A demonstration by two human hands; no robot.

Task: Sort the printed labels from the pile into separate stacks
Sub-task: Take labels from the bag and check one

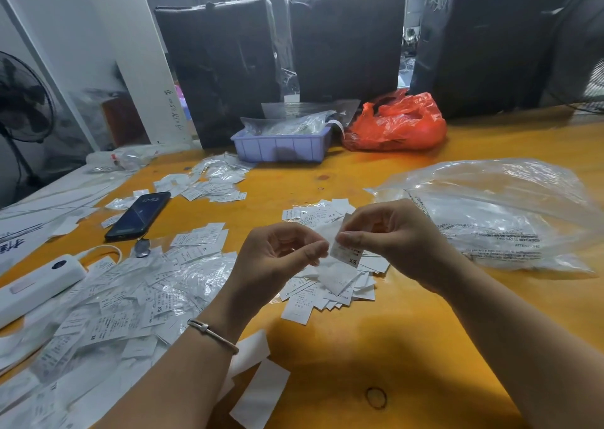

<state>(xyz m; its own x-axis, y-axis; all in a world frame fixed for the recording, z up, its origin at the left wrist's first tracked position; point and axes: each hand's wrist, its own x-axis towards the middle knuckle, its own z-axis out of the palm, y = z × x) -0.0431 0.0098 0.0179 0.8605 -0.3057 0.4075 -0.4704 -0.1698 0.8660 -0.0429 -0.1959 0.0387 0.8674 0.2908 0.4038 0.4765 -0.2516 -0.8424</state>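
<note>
Above an orange wooden tabletop, the left hand and right hand pinch a small white printed label marked XS between curled fingers, over a stack of white labels.

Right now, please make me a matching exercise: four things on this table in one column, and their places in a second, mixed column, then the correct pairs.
Things:
1. phone
2. red plastic bag
3. lilac tray
4. XS label

Places:
A. pinched between the left hand and the right hand
B. far side of the table, just left of the red bag
C. left of the hands, among loose labels
D. far side, in front of the black wrapped blocks, right of the tray

Pairs: 1-C, 2-D, 3-B, 4-A
</note>
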